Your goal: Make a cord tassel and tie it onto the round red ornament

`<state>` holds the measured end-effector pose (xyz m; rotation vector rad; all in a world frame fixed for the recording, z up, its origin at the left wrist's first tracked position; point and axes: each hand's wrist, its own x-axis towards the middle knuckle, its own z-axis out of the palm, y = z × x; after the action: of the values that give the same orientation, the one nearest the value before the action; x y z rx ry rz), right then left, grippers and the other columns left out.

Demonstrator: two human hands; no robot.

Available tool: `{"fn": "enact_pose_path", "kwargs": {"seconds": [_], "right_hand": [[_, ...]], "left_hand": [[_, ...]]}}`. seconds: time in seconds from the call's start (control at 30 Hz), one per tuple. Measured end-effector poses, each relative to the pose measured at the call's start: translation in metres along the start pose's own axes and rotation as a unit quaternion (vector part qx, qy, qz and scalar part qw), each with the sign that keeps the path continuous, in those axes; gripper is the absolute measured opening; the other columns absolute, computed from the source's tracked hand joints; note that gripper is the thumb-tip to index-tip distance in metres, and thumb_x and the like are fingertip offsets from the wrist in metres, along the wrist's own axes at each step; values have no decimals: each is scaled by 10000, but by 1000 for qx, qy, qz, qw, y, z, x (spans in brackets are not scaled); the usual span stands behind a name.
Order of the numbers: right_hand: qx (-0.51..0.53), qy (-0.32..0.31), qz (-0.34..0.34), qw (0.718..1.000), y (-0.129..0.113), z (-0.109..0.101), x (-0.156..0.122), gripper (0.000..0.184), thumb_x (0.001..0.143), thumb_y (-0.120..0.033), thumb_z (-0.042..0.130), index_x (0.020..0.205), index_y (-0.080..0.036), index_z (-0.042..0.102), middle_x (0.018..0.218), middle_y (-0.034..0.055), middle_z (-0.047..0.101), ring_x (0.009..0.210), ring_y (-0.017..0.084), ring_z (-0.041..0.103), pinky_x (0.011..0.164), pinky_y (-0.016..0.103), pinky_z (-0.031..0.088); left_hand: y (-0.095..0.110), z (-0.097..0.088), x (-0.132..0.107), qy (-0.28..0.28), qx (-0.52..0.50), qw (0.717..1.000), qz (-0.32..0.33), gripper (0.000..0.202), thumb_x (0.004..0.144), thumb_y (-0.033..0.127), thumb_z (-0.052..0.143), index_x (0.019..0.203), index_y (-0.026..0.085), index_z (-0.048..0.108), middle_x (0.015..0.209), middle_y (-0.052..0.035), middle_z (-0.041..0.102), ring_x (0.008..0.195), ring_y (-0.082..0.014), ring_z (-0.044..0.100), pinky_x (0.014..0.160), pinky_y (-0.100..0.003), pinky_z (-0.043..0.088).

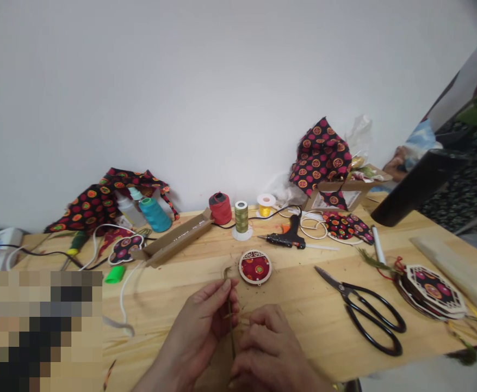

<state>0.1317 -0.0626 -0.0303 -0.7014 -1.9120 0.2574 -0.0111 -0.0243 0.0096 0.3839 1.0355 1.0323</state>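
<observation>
Left hand (199, 332) reaching in from 7 o'clock, palm turned inward, fingers bunched narrow and pinched on a thin olive-green strand (230, 321). Right hand (268, 348) low at 5 o'clock, knuckles up, fingers curled tight, closed around the lower part of the same strand. Both hands close together, nearly touching, just above the wooden table (303, 305).

Strand slender, dull green, running roughly upright between the two grips, its frayed tip poking out at 12 o'clock above the left fingertips; too fine to tell whether cord or tassel thread.

At 12 o'clock from the hands, near: round wooden-framed ornament (255, 267) with red patterned fabric. Farther at 12: olive thread spool (241, 218), red spool (220, 208), yellow spool (266, 206). At 1 o'clock: black glue gun (287, 237). At 3 o'clock, well apart: black scissors (364, 313), and beyond them an octagonal ornament (432, 288).
</observation>
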Motion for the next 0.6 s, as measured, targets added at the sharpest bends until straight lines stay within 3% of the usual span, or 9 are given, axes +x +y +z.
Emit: {"fn": "enact_pose_path", "kwargs": {"seconds": [0.2, 0.3, 0.43, 0.6], "right_hand": [[88, -114, -2, 990, 3, -3, -2, 161, 849, -355, 615, 751, -232, 649, 673, -36, 634, 796, 123, 496, 721, 232, 407], [142, -171, -11, 975, 3, -9, 3, 252, 916, -333, 510, 740, -213, 644, 676, -28, 636, 817, 105, 512, 760, 213, 412], [235, -206, 22, 950, 2, -14, 2, 370, 955, -388, 382, 743, -212, 629, 706, -17, 659, 819, 108, 528, 794, 225, 421], [339, -233, 81, 908, 3, -10, -10, 460, 924, -508, 356, 654, -205, 573, 719, -7, 660, 785, 100, 557, 768, 210, 441]], "left_hand": [[8, 0, 4, 22, -7, 1000, 9, 67, 797, 79, 636, 812, 91, 700, 571, 3, 618, 454, -77, 580, 420, -165, 493], [10, 2, 7, 30, -11, 999, 11, 119, 831, 58, 580, 806, 78, 695, 552, 1, 613, 425, -71, 572, 402, -156, 490], [11, 2, 10, 39, -14, 999, 12, 173, 855, 48, 536, 783, 80, 690, 537, 3, 611, 408, -69, 573, 395, -153, 494], [9, 0, 12, 42, -15, 999, 14, 140, 833, 49, 570, 772, 85, 691, 526, 10, 609, 408, -69, 567, 392, -147, 488]]}}
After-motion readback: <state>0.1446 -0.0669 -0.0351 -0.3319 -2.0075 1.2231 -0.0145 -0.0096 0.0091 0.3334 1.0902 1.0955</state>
